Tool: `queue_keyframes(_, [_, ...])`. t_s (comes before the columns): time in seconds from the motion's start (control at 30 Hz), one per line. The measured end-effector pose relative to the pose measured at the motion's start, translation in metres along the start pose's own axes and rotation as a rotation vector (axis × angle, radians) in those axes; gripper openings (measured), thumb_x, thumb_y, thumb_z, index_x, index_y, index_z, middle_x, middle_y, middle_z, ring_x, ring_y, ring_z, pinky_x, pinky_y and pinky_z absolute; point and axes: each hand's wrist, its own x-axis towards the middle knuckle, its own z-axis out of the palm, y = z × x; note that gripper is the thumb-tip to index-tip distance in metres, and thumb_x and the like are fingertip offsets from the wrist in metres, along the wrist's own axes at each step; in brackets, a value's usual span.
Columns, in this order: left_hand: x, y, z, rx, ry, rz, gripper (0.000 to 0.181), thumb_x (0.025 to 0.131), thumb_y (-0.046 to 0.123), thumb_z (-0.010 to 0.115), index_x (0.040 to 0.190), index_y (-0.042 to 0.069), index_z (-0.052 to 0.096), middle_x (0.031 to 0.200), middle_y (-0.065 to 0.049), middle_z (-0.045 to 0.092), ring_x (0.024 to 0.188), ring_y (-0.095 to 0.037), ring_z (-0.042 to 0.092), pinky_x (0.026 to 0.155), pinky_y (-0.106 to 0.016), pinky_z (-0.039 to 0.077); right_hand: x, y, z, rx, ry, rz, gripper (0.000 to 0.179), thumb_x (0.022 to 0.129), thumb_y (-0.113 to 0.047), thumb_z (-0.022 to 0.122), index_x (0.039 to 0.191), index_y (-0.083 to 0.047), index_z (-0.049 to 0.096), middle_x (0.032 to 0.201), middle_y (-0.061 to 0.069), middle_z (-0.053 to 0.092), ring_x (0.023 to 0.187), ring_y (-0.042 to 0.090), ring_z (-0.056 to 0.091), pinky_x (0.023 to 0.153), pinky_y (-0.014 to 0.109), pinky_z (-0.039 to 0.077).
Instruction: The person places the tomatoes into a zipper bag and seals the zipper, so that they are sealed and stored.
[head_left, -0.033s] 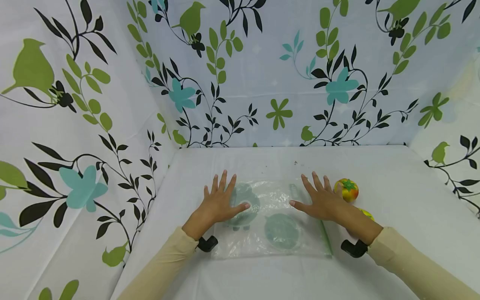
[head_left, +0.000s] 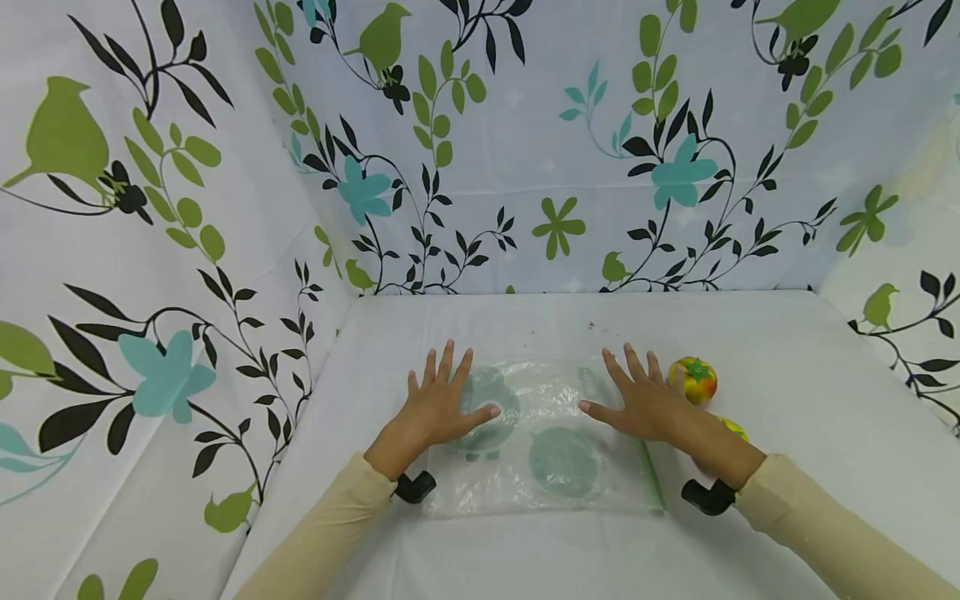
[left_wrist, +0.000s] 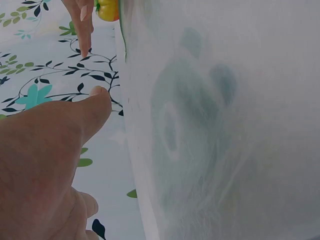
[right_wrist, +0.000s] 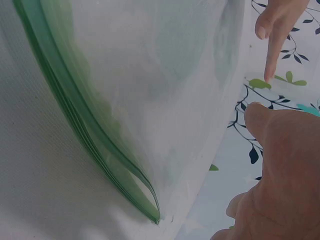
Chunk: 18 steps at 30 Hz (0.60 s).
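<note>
A clear zip bag [head_left: 517, 493] with pale green printed shapes lies flat on the white table. Its green zip edge [right_wrist: 85, 120] runs along the right side, and in the right wrist view the zip's two strips part near one end. Over the bag's upper left part my left hand [head_left: 438, 408] is spread palm down, fingers straight. My right hand [head_left: 647, 407] is spread likewise over the upper right part. Neither hand holds anything. In the wrist views a gap shows between the left thumb [left_wrist: 97, 112] or right thumb [right_wrist: 257, 122] and the bag.
A red, yellow and green toy fruit [head_left: 693, 381] with a leafy top sits just right of my right hand. A second, yellow one [head_left: 733, 428] is partly hidden behind the right wrist. Patterned cloth [head_left: 480, 242] walls the table's back and sides.
</note>
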Motion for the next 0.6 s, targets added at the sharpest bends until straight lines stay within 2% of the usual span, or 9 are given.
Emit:
queue_keyframes(0.33, [-0.001,0.002,-0.002,-0.002,-0.002,0.008,0.107,0.095,0.070,0.061,0.172,0.015,0.009,0.177,-0.018,-0.006,0.161,-0.051,-0.002,0.121,-0.077,0.009,-0.001,0.006,0.002,0.006,0.006,0.001,0.112,0.092,-0.084,0.048,0.171,-0.013,0.014,0.174,0.029,0.003,0.155,0.063,0.003,0.114,0.084,-0.004])
queue_keyframes(0.6, [-0.001,0.004,-0.004,-0.016,-0.011,0.024,0.107,0.096,0.069,0.062,0.171,0.014,0.010,0.176,-0.021,0.002,0.161,-0.048,0.004,0.126,-0.065,0.016,-0.006,0.004,-0.008,-0.028,0.033,-0.012,0.100,0.098,-0.071,0.054,0.167,-0.004,0.025,0.168,0.036,0.019,0.152,0.064,0.017,0.115,0.084,0.008])
